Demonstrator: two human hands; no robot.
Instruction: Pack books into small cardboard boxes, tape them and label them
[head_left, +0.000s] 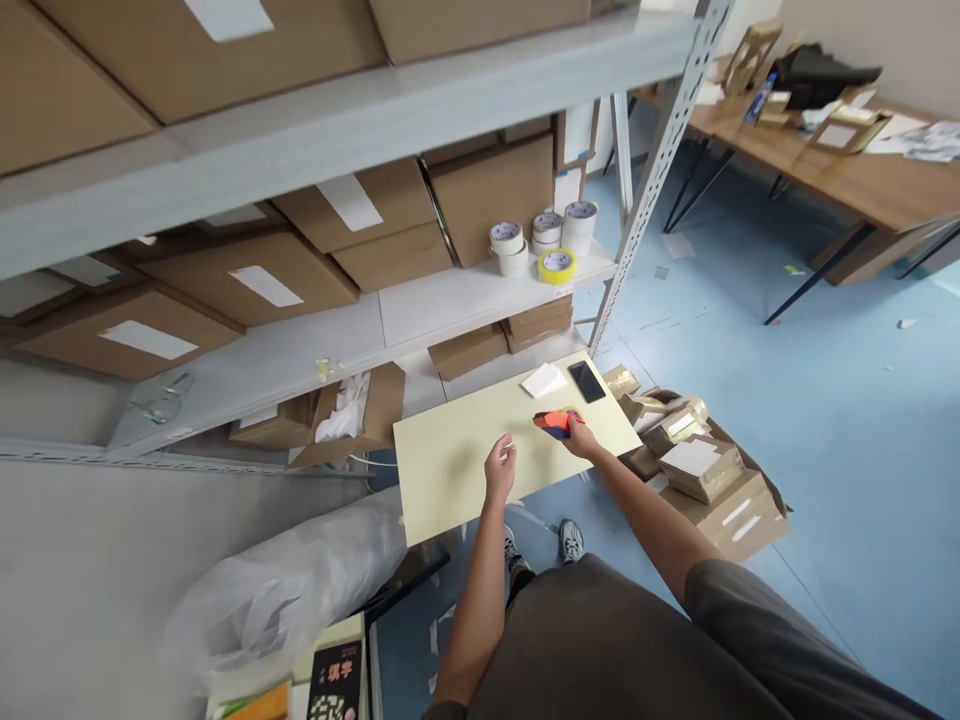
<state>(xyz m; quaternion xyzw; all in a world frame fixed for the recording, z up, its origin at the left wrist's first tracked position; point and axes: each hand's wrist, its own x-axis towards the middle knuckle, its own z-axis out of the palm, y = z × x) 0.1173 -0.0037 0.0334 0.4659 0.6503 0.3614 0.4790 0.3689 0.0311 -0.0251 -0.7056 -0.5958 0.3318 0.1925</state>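
A grey shelving rack (pixel 442 305) stands beyond a cream tabletop (pixel 431 450). Over the tabletop, the left hand (pixel 500 468) is bare, its fingers loosely curled — the right hand (pixel 582 439) grips an orange-and-blue tool (pixel 553 424), near white cards (pixel 543 380) and a smaller-looking black phone (pixel 586 382).

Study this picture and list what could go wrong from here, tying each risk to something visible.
1. The phone lies close to the table's right edge, so a sweep of the right hand, which grips the orange tool, might knock it off.
2. The white papers lie loose near that tool and could be shifted or scattered.
3. The yellow tape roll sits near the shelf's front edge; a bump might send it over.
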